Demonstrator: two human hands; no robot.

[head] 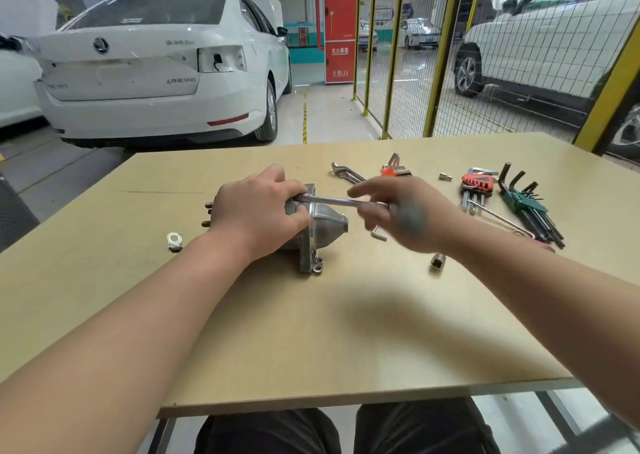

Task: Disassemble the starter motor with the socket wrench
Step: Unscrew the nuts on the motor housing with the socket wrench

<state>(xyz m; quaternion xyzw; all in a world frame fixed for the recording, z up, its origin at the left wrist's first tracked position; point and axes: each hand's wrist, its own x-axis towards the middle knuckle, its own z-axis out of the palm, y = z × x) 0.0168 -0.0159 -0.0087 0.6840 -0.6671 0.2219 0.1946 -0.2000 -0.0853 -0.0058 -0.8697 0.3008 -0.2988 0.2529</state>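
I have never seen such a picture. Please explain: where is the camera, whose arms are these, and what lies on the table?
There is no machine here: a person works with bare hands. The one picture comes from a camera worn on the head, looking forward and down, so the arms enter from below. The left hand grips the starter motor, which lies on the wooden table. The right hand, slightly blurred, holds the socket wrench, whose far end reaches the motor. Also on the table: a loose socket, a red hex key set, a green hex key set and a white ring. Behind stands a white car.
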